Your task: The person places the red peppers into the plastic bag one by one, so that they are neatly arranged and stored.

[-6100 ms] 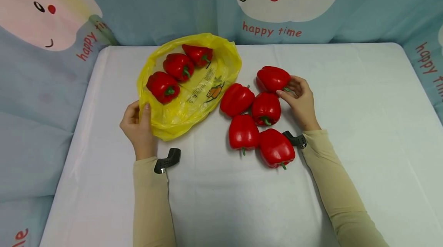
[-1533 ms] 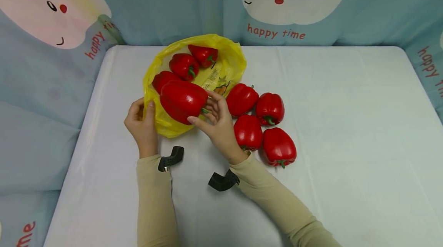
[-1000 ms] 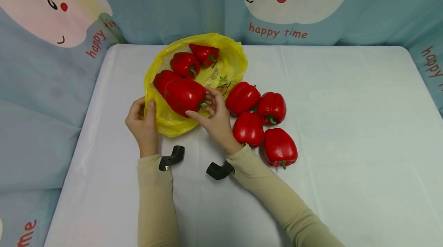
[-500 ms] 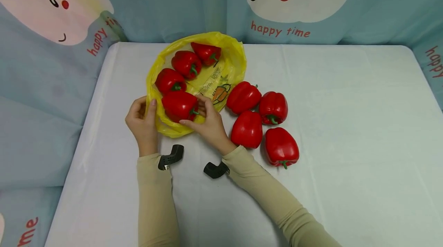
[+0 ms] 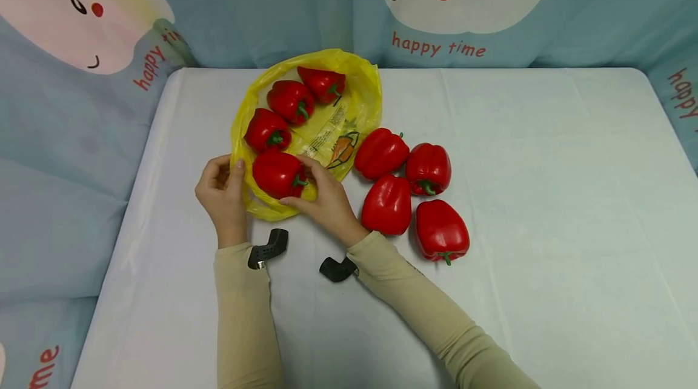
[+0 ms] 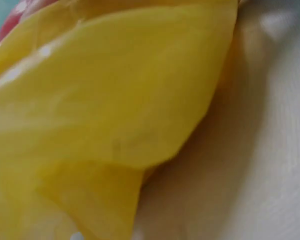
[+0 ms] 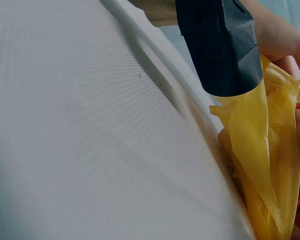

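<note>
A yellow plastic bag lies with its mouth spread wide on the table. My left hand pinches the bag's left rim between thumb and fingers. Inside the bag's near side, my right hand holds a red bell pepper by its stem end, thumb on the near side and fingers on the far side. Three more red bell peppers rest in a row along the bag's far left. In the right wrist view, the bag's folded edge stands beside the right thumb and a strip of red pepper.
Several red bell peppers lie grouped on the white-covered table right of the bag. Each wrist wears a black camera mount. A blue curtain hangs behind the table and at its sides.
My right hand took the farthest loose pepper from the right, carried it left over the bag and lowered it into the near side. The left hand has stayed on the rim.
</note>
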The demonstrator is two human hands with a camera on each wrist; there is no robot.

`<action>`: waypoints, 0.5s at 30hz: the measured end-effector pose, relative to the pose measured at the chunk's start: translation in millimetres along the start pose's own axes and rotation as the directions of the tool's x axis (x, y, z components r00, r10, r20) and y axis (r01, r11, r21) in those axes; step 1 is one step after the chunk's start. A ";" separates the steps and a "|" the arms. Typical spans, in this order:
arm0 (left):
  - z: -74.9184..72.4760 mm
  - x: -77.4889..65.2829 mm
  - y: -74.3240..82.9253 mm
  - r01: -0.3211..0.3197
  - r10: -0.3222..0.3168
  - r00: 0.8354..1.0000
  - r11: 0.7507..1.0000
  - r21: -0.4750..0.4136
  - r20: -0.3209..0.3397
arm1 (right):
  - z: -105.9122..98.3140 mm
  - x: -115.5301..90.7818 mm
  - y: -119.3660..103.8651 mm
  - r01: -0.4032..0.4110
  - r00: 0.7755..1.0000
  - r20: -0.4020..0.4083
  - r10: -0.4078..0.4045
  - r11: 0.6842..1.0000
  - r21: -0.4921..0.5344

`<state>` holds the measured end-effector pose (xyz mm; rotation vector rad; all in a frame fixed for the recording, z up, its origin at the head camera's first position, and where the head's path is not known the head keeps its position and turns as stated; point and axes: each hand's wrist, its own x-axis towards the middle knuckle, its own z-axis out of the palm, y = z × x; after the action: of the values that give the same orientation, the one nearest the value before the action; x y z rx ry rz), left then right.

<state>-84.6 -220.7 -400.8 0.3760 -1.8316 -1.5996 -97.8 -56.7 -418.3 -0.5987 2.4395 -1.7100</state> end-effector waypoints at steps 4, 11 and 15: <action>-0.6 0.2 -0.8 -0.024 0.024 1.000 1.000 -0.009 -0.010 | -0.5 -1.1 1.4 0.030 1.000 -0.004 -0.030 0.999 -0.018; 1.2 0.1 -0.5 0.005 -0.005 1.000 1.000 0.006 -0.017 | -0.5 -1.4 -0.1 0.044 0.999 -0.012 -0.044 0.999 -0.008; 2.2 0.0 -0.3 -0.006 0.006 1.000 1.000 0.015 -0.022 | 1.0 -1.3 -0.8 0.022 1.000 -0.018 -0.022 1.000 0.017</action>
<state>-86.0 -219.1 -401.1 0.3928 -1.8281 -1.5723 -96.1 -57.3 -418.1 -0.6141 2.4366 -1.7495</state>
